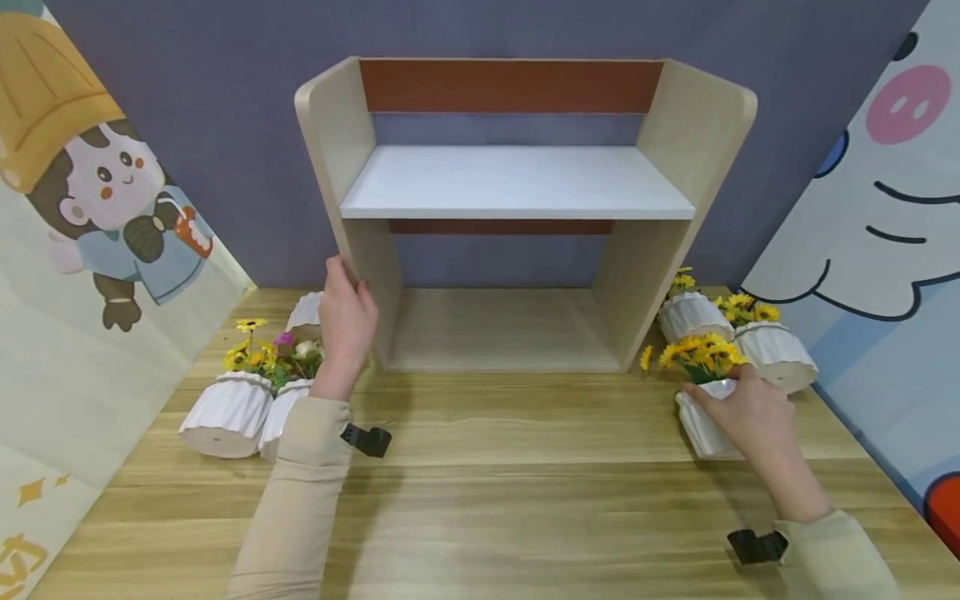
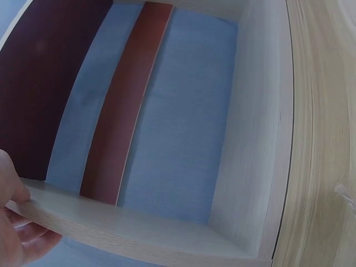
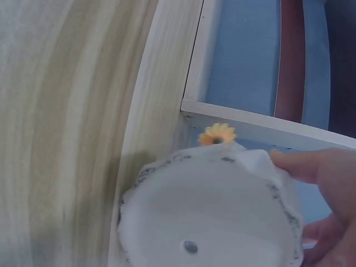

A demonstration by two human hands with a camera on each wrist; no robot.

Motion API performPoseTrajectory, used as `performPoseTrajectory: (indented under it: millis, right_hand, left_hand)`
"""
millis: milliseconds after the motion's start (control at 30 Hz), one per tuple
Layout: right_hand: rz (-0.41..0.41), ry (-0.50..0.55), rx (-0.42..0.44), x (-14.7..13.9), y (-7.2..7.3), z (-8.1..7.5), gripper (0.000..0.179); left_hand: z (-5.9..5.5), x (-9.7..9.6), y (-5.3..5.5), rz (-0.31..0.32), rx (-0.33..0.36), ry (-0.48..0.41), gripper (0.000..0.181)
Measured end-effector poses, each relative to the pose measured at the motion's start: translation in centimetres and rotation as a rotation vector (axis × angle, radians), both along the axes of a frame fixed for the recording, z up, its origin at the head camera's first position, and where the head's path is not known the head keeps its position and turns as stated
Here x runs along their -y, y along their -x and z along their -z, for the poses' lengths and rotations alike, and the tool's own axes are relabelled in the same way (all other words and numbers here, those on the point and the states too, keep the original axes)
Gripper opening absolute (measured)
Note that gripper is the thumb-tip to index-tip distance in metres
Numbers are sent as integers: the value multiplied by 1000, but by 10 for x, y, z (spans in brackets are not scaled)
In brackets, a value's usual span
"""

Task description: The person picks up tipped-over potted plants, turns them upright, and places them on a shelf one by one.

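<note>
A small wooden shelf unit (image 1: 517, 179) with a white middle board stands on the table. My left hand (image 1: 347, 325) grips the front edge of its left side panel (image 1: 327, 167); the left wrist view has the thumb on one face and fingers (image 2: 38, 238) on the other. Right of the shelf, my right hand (image 1: 761, 417) pinches the rim of a white flowerpot (image 1: 705, 429) holding yellow flowers (image 1: 701, 354). That pot is tilted, and its pale round base (image 3: 211, 206) with a small hole fills much of the right wrist view.
Two more white pots with yellow flowers, a rear pot (image 1: 693, 317) and a right pot (image 1: 776, 354), stand behind the held one. On the left are several pots, including a front pot (image 1: 228, 417) and one partly behind my left wrist. A grey-blue partition (image 1: 517, 25) rises behind the shelf.
</note>
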State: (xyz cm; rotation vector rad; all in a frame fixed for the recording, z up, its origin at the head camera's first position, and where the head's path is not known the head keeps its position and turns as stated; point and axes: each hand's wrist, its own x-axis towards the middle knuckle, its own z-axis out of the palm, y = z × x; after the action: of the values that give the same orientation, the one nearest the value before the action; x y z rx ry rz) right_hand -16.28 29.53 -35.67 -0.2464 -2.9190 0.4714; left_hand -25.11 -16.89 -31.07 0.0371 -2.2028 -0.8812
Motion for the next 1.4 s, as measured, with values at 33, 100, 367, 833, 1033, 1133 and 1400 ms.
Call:
performPoseTrajectory:
  millis: [33,100,367,833,1033,1133,1400]
  right_hand:
    - [1,3,-31,1,-1,1,80]
    - [2,5,-87,1,-2,2,77]
    - [43,43,-222,0,-5,7,70]
    - [19,100,-412,-8,-1,22,54]
    - [-18,109,-426,-13,-2,26,52]
    - [-9,108,-411,-17,-6,24,53]
    - [-19,179,-337,-31,-21,23,52]
  left_hand:
    - [0,0,0,0,0,-1,31]
    - [0,0,0,-1,2,-5,32]
    - [2,1,1,2,7,-5,31]
    - [4,-1,5,0,7,-11,31]
    - [4,-1,6,11,5,-10,32]
    - [5,-1,6,9,0,-14,32]
    - [7,-1,7,-5,-2,-14,32]
